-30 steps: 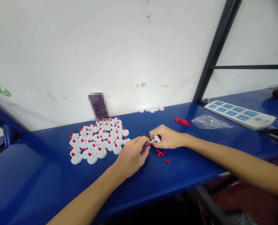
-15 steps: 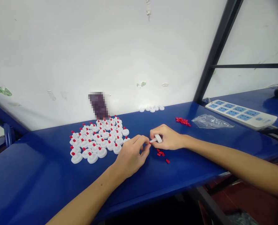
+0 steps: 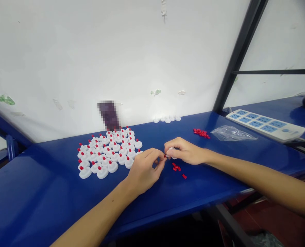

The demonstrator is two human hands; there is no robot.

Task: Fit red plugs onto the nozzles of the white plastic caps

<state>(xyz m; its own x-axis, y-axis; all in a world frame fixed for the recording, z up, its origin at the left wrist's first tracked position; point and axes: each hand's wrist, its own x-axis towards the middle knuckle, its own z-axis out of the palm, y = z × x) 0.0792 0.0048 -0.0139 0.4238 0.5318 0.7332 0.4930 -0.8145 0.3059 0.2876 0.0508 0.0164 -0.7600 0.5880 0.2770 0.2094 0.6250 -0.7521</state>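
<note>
Between the fingertips of my left hand [image 3: 146,168] is a small red cap [image 3: 165,156]. My right hand [image 3: 184,151] grips a white nozzle lid [image 3: 171,153], mostly covered by the fingers, its tip meeting the red cap. Both hands are closed and nearly touch just above the blue table. Left of them stands a cluster of white nozzle lids [image 3: 112,166], each topped with a red cap. Several loose red caps [image 3: 176,167] lie below my right hand, and a single one [image 3: 184,176] sits a little nearer the front.
A heap of red caps [image 3: 201,133] lies on the blue table [image 3: 152,212] beside a clear plastic bag [image 3: 231,133]. Behind it is a white power strip [image 3: 266,125]. White lids [image 3: 167,119] line the wall, and a blurred dark object [image 3: 109,115] leans there.
My right hand's thumb has moved over the white lid, which now shows less and sits closer to my left fingertips, against the red cap. My left hand has hardly moved.
</note>
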